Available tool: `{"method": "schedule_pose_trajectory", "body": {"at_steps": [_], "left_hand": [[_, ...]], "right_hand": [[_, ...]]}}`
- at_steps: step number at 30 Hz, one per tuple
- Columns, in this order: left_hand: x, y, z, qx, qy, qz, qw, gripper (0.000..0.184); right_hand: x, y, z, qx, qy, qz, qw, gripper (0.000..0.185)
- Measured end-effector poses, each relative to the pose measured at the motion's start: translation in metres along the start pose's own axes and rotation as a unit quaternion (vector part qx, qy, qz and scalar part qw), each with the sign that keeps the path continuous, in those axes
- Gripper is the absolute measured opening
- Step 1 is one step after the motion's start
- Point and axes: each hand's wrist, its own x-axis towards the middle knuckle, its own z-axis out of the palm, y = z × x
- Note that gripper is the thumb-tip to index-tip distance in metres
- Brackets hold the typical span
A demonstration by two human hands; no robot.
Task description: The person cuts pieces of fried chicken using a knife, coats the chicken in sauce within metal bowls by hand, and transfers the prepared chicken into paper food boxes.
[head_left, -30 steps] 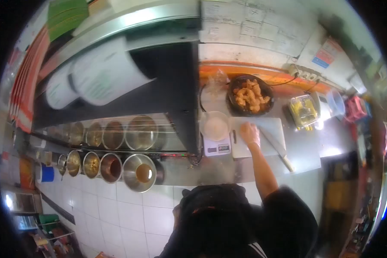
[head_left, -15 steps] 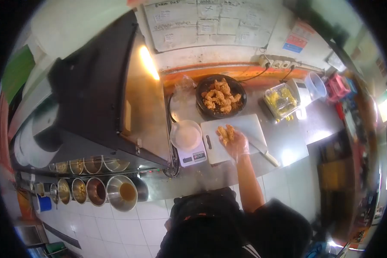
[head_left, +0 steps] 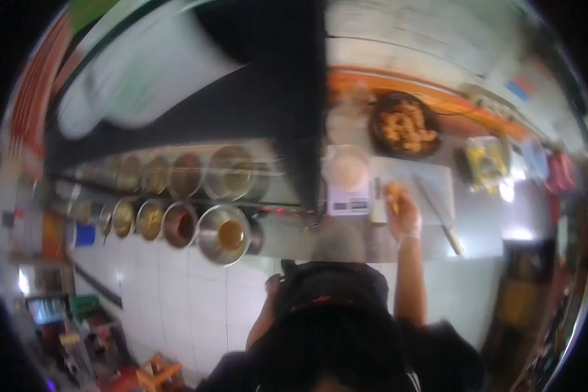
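In a clear plastic glove, my right hand [head_left: 406, 217] is closed around a piece of fried chicken [head_left: 392, 194]. It is over the near edge of a white cutting board [head_left: 443, 186]. A long knife [head_left: 452, 240] with a pale handle lies slantwise across the board to the right of this hand. Left of the board stands a white digital scale [head_left: 348, 206] with a pale bowl [head_left: 346, 170] on it. My left hand [head_left: 274, 283] hangs low beside my body, too blurred and dark for its fingers to show.
Behind the board, a black pan [head_left: 377, 140] holds fried chicken pieces [head_left: 406, 125]. A clear tub [head_left: 485, 161] of yellow-green food is at the right. A dark cabinet [head_left: 261, 98] juts in at the left. Several metal bowls [head_left: 230, 236] line the counter beyond the scale.
The view has swung left, and the counter things now appear farther right. My right hand, with the chicken still in it, has moved to the board's near left part. My left hand has come into view.
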Motion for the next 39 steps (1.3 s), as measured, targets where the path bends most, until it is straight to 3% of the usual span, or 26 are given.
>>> {"method": "schedule_pose_trajectory", "body": {"at_steps": [1,3,4,5,7,8,9,10,11,13,17,19,21,23,24,25,26,27,28,29,31,32,34,38,39], "left_hand": [[0.002,-0.010,-0.004,0.242,-0.115,0.000,0.964,0.022],[-0.015,-0.040,-0.003,0.222,-0.114,-0.016,0.968,0.020],[-0.016,-0.044,-0.022,0.226,-0.111,-0.018,0.968,0.020],[-0.010,-0.044,-0.038,0.251,-0.163,-0.060,0.952,0.023],[0.002,-0.065,-0.056,0.270,-0.215,-0.094,0.934,0.026],[0.007,-0.102,-0.066,0.126,-0.147,-0.093,0.977,0.025],[0.007,-0.122,-0.069,-0.022,-0.081,-0.092,0.992,0.024],[0.004,-0.104,-0.085,-0.183,-0.015,-0.222,0.958,0.026],[0.006,-0.076,-0.112,-0.332,0.053,-0.347,0.876,0.028],[0.014,-0.061,-0.150,-0.335,0.081,-0.350,0.871,0.032],[0.021,-0.079,-0.173,-0.323,0.081,-0.342,0.879,0.036],[0.020,-0.093,-0.171,-0.309,0.061,-0.371,0.874,0.032],[0.014,-0.127,-0.157,-0.303,0.047,-0.352,0.884,0.032],[0.012,-0.170,-0.138,-0.192,0.046,-0.193,0.961,0.032],[0.008,-0.150,-0.156,-0.239,-0.026,-0.201,0.950,0.036],[0.013,-0.151,-0.153,-0.240,-0.030,-0.196,0.950,0.036],[0.011,-0.156,-0.154,-0.090,-0.036,-0.089,0.991,0.036],[0.001,-0.167,-0.154,0.065,-0.040,0.014,0.997,0.038],[0.000,-0.182,-0.154,0.058,-0.095,0.001,0.994,0.037],[-0.006,-0.194,-0.153,0.057,-0.086,-0.010,0.995,0.037],[-0.005,-0.184,-0.161,0.221,-0.090,0.009,0.971,0.033],[-0.007,-0.182,-0.165,0.217,-0.086,0.002,0.972,0.033],[-0.012,-0.186,-0.167,-0.018,-0.018,-0.128,0.991,0.029],[-0.014,-0.193,-0.165,-0.108,0.011,-0.173,0.979,0.027],[-0.014,-0.196,-0.165,-0.020,0.035,-0.089,0.995,0.028]], "right_hand": [[-0.010,0.009,0.014,0.007,0.008,0.013,1.000,0.037],[-0.034,0.037,0.035,-0.013,0.017,0.048,0.999,0.043],[-0.043,0.054,0.032,-0.120,-0.021,0.060,0.991,0.047],[-0.050,0.065,0.030,-0.229,-0.058,0.067,0.969,0.052],[-0.086,0.094,0.067,-0.248,-0.046,0.102,0.962,0.054],[-0.103,0.111,0.094,-0.265,-0.029,0.141,0.954,0.056],[-0.116,0.127,0.117,-0.196,-0.046,0.155,0.967,0.056],[-0.129,0.143,0.134,-0.128,-0.061,0.168,0.975,0.056],[-0.135,0.158,0.144,-0.134,-0.054,0.167,0.975,0.056],[-0.136,0.188,0.163,-0.013,-0.084,0.231,0.969,0.054],[-0.147,0.224,0.201,-0.032,-0.089,0.245,0.965,0.055],[-0.152,0.235,0.215,-0.095,-0.097,0.216,0.967,0.063],[-0.156,0.246,0.221,-0.094,-0.099,0.205,0.969,0.062],[-0.157,0.249,0.218,-0.093,-0.102,0.182,0.974,0.061],[-0.155,0.254,0.209,-0.052,-0.095,0.214,0.971,0.058],[-0.152,0.261,0.201,-0.010,-0.091,0.252,0.963,0.055],[-0.149,0.271,0.195,-0.010,-0.091,0.256,0.962,0.055],[-0.149,0.283,0.190,-0.044,-0.048,0.217,0.974,0.054],[-0.150,0.293,0.190,-0.078,-0.008,0.181,0.980,0.052],[-0.151,0.298,0.190,-0.081,-0.013,0.194,0.978,0.052],[-0.156,0.298,0.195,-0.321,-0.095,0.048,0.941,0.049],[-0.156,0.300,0.197,-0.323,-0.099,0.054,0.940,0.049],[-0.154,0.300,0.204,-0.343,-0.096,0.046,0.933,0.055],[-0.145,0.309,0.221,-0.443,-0.116,0.051,0.888,0.052],[-0.143,0.314,0.225,-0.543,-0.152,-0.036,0.825,0.052]]}}
